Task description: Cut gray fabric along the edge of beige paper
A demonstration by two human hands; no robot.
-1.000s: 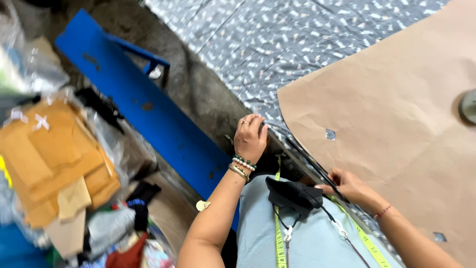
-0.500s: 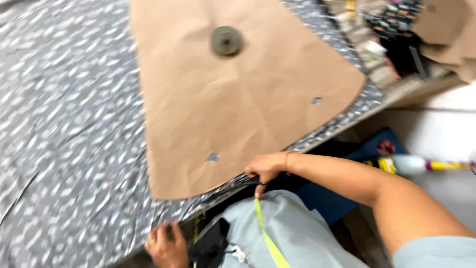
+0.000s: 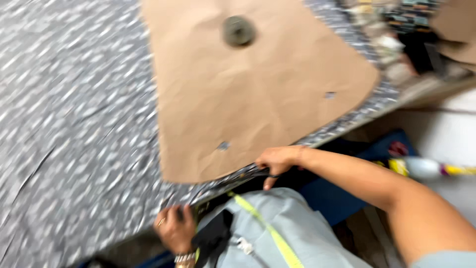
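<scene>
The right hand (image 3: pixel 278 160) sits at the near edge of the surface (image 3: pixel 421 92), its fingers curled and pinching the border of the grey patterned fabric (image 3: pixel 74 124) just below the tip of the brown paper pattern (image 3: pixel 248 99). The left hand (image 3: pixel 173 229) is further along the same edge, fingers folded over the cloth's border, though the picture is blurred enough that whether it truly grips the fabric or only rests on it is hard to say. The fabric is spread wide over the surface, and the paper pattern lies flat on top of it, held down near its far end by a round dark weight (image 3: pixel 238 31); two small dark marks show on the paper closer to the person. So the laying-out looks largely done: cloth spread, pattern placed and weighted. No cut edge following the pattern's outline can be seen, and no cutting tool is visible in either hand, so the cloth around the pattern appears whole as yet. A yellow tape measure (image 3: pixel 267 231) hangs down the person's front.
</scene>
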